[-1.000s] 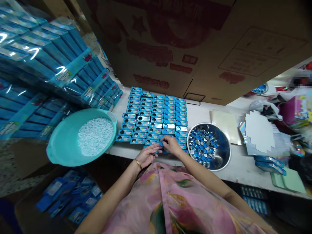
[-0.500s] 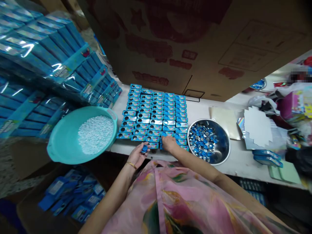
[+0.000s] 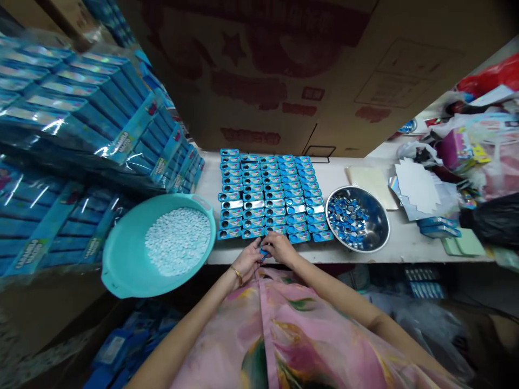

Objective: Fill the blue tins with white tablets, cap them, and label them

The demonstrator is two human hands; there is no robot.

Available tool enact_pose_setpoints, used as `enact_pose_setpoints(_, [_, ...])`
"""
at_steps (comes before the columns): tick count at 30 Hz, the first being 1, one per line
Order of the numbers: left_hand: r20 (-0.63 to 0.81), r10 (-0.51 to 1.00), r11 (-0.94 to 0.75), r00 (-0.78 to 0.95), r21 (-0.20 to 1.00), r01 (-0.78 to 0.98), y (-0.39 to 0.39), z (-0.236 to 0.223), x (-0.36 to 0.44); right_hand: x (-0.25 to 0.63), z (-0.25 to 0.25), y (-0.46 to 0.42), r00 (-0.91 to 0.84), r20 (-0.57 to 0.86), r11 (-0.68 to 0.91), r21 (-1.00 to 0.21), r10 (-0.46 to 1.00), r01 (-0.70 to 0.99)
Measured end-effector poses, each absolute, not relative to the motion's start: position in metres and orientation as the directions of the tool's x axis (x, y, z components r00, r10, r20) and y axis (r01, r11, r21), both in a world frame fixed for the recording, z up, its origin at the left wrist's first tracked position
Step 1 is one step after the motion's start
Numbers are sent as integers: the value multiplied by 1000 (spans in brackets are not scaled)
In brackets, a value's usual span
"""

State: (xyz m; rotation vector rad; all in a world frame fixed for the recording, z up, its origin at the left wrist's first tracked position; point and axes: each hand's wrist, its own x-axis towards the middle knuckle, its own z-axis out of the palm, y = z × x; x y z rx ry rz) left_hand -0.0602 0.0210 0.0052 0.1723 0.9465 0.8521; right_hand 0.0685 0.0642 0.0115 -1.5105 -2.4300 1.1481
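Right hand point(image 3: 283, 250) has come back from the tins point(image 3: 253, 214) to meet my left point(image 3: 244, 263), its fingertips pinched narrow on a small blue round piece point(image 3: 264, 252); I can't tell how firmly the left grips. That piece sat on my left fingers alone a moment ago, so both hands now share the work on it, just in front of the rows. Basin point(image 3: 124, 246) and steel bowl point(image 3: 380, 231) hem the sides, the carton point(image 3: 275, 70) the back; a bare table strip point(image 3: 314, 253) runs along the front edge.
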Motion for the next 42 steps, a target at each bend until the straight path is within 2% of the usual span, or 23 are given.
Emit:
enact_pose_setpoints(3, [-709,659,703,252,462,-540,14,1,-75,71,7,66,-425,-368,158,-573,827,804])
enact_pose_setpoints(7, [-734,648,696,201,465,-547,9,-4,-97,73,3,76,-264,-446,151,-272,855,950])
enact_pose_setpoints(9, [-736,649,691,192,465,-554,9,-6,-102,67,-1,81,-230,-492,157,-185,840,970])
enact_pose_setpoints(15, [-716,661,676,225,437,-593,18,-7,-98,48,-12,94,-143,-549,99,-109,823,989])
enact_pose_setpoints(18, [-713,673,642,197,432,-634,24,-6,-95,50,-11,99,-139,-556,93,-110,820,990])
enact_pose_setpoints(21, [-710,686,604,159,434,-669,27,-3,-95,55,-2,98,-176,-545,117,-142,820,983])
enact_pose_setpoints(23, [-702,699,580,137,444,-683,28,-1,-95,57,3,93,-205,-503,110,-212,839,971])
enact_pose_setpoints(25, [-698,709,552,102,458,-697,29,1,-92,53,6,86,-229,-476,28,-392,849,919])
enact_pose_setpoints(27, [-698,712,528,78,459,-714,30,3,-87,45,3,76,-259,-486,-104,-600,835,793])
enact_pose_setpoints(29, [-693,717,505,74,442,-741,32,4,-80,36,-4,65,-268,-508,-231,-718,818,657])
enact_pose_setpoints(32, [-700,709,483,89,389,-785,33,7,-74,29,-13,54,-271,-522,-329,-783,809,527])
enact_pose_setpoints(33, [-711,698,481,90,372,-794,33,8,-73,30,-14,53,-292,-509,-318,-799,810,510])
enact_pose_setpoints(35, [-726,683,476,78,361,-802,33,10,-74,38,-11,57,-323,-425,-201,-813,845,546])
enact_pose_setpoints(37, [-717,695,461,55,386,-799,33,13,-77,49,-4,68,-296,-318,-36,-733,901,679])
enact_pose_setpoints(38, [-706,707,455,44,406,-792,33,14,-80,54,-1,76,-271,-301,17,-640,914,768])
enact_pose_setpoints(40, [-695,719,453,23,443,-774,32,15,-85,60,4,93,-226,-358,61,-419,906,906])
enact_pose_setpoints(42, [-703,711,465,8,462,-755,30,14,-89,61,4,108,-197,-454,75,-272,869,959])
